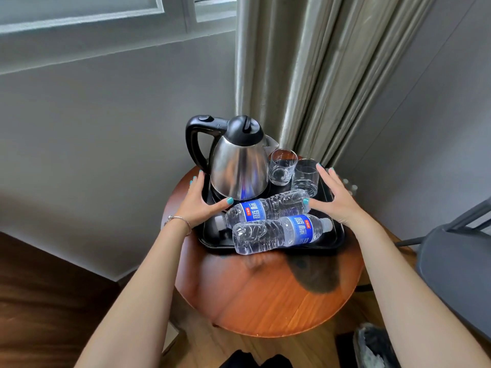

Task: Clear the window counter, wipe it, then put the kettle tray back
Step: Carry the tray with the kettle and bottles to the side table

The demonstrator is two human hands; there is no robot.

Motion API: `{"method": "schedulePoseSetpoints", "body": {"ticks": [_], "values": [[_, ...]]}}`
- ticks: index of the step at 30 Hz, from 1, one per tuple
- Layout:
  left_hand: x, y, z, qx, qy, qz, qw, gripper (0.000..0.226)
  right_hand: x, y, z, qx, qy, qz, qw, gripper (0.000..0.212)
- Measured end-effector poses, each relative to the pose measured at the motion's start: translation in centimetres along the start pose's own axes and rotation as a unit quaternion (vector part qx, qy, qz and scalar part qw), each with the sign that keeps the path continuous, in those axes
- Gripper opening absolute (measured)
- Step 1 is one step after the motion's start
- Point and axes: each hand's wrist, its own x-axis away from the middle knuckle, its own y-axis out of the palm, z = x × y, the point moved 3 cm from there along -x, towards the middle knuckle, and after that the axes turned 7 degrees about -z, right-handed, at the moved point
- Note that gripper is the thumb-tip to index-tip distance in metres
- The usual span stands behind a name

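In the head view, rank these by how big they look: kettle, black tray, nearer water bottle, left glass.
1. black tray
2. kettle
3. nearer water bottle
4. left glass

The nearer water bottle lies closer to the camera than the kettle, so their order is unsure.

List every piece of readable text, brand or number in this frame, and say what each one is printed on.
"蓝标", large white characters on the blue label of the far water bottle, lying on the black tray.
"蓝标" again on the near water bottle, read upside down from this view.
Small red patch on each label: print too small to read.
Kettle and two glasses: no text visible.
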Motion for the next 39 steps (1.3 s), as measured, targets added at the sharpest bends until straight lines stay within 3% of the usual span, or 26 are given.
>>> {"method": "schedulePoseSetpoints", "body": {"ticks": [11, 17, 21, 27, 34, 39], "values": [[4.2, -6.8, 8.0, -0.091, -0.016, 0.021, 0.995, 0.079, 0.1, -0.9, -13.5, 0.079, -0.041, -0.009, 0.996, 0.075], [9.4, -12.4, 12.4, -0.195, -0.048, 0.067, 0.977, 0.072, -0.6, 1.2, -23.1, 0.14, -0.111, -0.058, 0.982, 0.075], [14.8, -15.7, 14.5, -0.183, -0.097, 0.119, 0.971, 0.067, -0.7, 4.4, -29.3, 0.197, -0.162, -0.118, 0.96, 0.074], [25.0, -20.0, 13.9, -0.264, -0.21, 0.149, 0.93, 0.063, 3.3, 13.1, -38.1, 0.322, -0.232, -0.236, 0.887, 0.077], [40.7, -24.0, 10.4, -0.2, -0.374, 0.169, 0.89, 0.068, 12.2, 24.8, -45.5, 0.338, -0.343, -0.346, 0.805, 0.075], [51.2, -26.1, 7.6, -0.198, -0.418, 0.241, 0.853, 0.059, 19.9, 31.6, -49.3, 0.437, -0.355, -0.412, 0.716, 0.08]]}}
